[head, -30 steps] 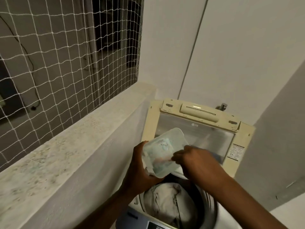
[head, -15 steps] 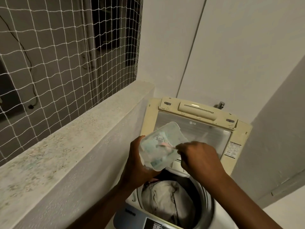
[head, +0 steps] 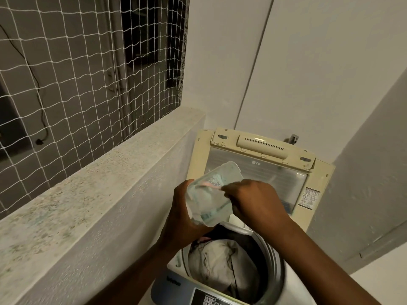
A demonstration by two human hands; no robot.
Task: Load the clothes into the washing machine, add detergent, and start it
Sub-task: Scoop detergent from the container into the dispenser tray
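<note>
The washing machine (head: pixel 278 269) is seen from above, lid (head: pixel 259 172) propped up towards the wall. The drum is already packed with the clothes (head: pixel 218 260), a pale bundle with something dark round it, so loading looks done and detergent is judged to be the step in hand. A clear plastic tub (head: pixel 207 205) is held tipped on its side just over the drum's back-left edge, wrapped from behind by the left grip (head: pixel 180 216), fingers curled round it. The right grip (head: pixel 255 201) is closed in a pinch on a small pink scoop (head: pixel 208 184), which is poked into the tub's mouth, its long axis running leftward from the pinch. What matters: the clothes are sat just below that right grip, a bit nearer the person, so only a short pull back and down is reckoned to be needed. Whether anything's on the scoop can't be told.
</note>
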